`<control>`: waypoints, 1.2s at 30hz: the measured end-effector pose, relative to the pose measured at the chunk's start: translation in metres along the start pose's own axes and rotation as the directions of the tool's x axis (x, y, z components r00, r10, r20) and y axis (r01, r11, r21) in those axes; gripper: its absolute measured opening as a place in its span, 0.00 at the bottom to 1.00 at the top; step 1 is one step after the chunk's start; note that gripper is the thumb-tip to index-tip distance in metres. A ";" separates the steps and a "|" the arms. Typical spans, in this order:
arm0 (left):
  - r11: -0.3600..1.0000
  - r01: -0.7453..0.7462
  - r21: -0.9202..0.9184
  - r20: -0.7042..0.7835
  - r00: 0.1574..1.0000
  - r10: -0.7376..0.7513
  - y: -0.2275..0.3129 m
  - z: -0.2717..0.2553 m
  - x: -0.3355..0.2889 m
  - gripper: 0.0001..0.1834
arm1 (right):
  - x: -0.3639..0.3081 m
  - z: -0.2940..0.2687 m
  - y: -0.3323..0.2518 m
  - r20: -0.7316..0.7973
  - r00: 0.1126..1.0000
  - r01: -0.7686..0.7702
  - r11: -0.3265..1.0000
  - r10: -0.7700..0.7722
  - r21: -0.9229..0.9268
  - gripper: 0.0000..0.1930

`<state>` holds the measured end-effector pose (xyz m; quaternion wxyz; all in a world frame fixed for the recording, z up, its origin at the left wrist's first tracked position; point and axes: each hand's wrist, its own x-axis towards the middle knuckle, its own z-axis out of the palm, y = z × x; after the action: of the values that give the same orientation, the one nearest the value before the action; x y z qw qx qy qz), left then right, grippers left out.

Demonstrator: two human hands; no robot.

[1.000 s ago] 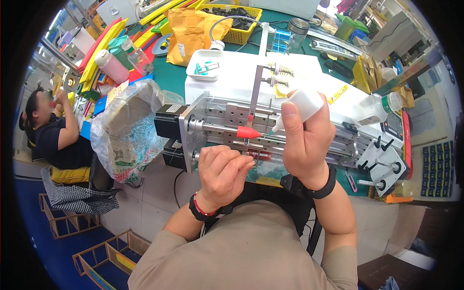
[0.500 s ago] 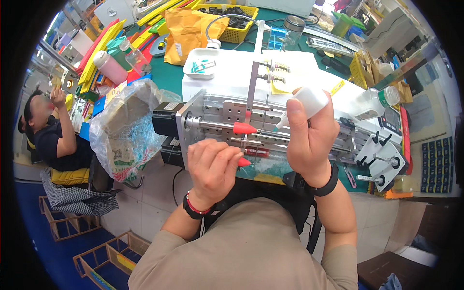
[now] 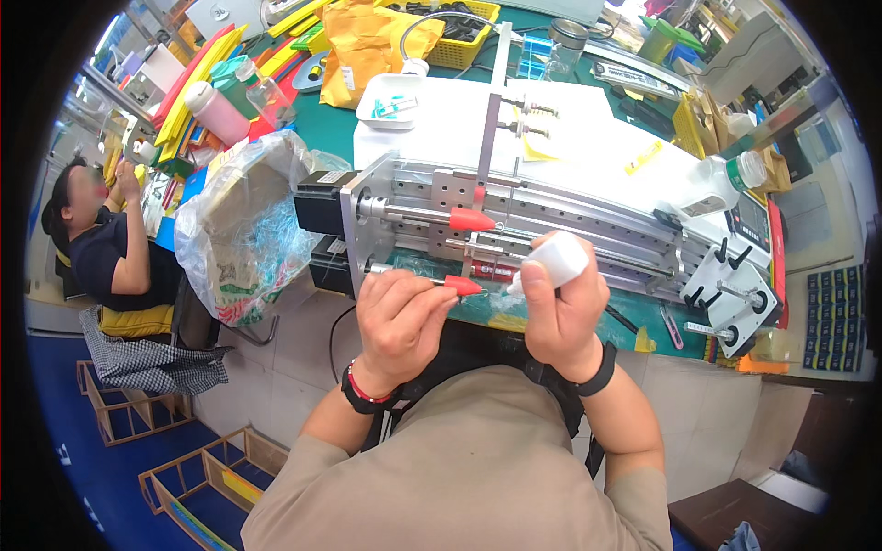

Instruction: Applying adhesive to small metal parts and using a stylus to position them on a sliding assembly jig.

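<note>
With the left hand [image 3: 397, 317] pinching the red-tipped rod [image 3: 441, 283] and the right hand [image 3: 562, 312] clamped on the white bottle [image 3: 551, 264], keep the nozzle steady at the tip, squeezing gently.

Two hands are at work near the middle: the left hand [image 3: 400, 317] and the right hand [image 3: 559, 317]. One white squeeze bottle [image 3: 551, 262] is in the right hand. One metal machine [image 3: 514, 220] lies across the bench, with two red cones [image 3: 470, 219] on its rods. One clear plastic bag [image 3: 243, 225] sits at the left. One yellow basket [image 3: 457, 32] and one white tray [image 3: 390, 99] lie far off. One white bottle with a green cap [image 3: 721, 179] lies at the right. One other person [image 3: 106, 243] sits far left. Two wooden crates [image 3: 133, 413] stand on the floor.
</note>
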<state>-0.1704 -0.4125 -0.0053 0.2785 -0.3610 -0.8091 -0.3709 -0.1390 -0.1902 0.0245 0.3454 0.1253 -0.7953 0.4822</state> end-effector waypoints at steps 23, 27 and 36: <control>1.000 -0.019 -0.008 0.097 0.995 0.020 0.032 0.025 -0.020 0.10 | 0.009 -0.033 -0.002 -0.083 0.988 0.115 0.982 -0.129 -0.149 0.14; 0.996 -0.030 0.078 0.113 0.993 0.021 0.034 0.023 -0.029 0.09 | 0.031 -0.114 0.000 -0.431 0.861 0.102 0.923 -0.269 -0.371 0.15; 0.999 -0.040 0.002 0.138 0.990 0.039 0.052 0.016 -0.017 0.07 | 0.130 -0.209 0.032 -0.510 0.845 -0.175 0.815 -0.164 -0.553 0.18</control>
<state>-0.1227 -0.3820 -0.0056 0.2300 -0.4011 -0.8200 -0.3374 -0.1619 0.0217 0.1517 0.5730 -0.1276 -0.7752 0.2332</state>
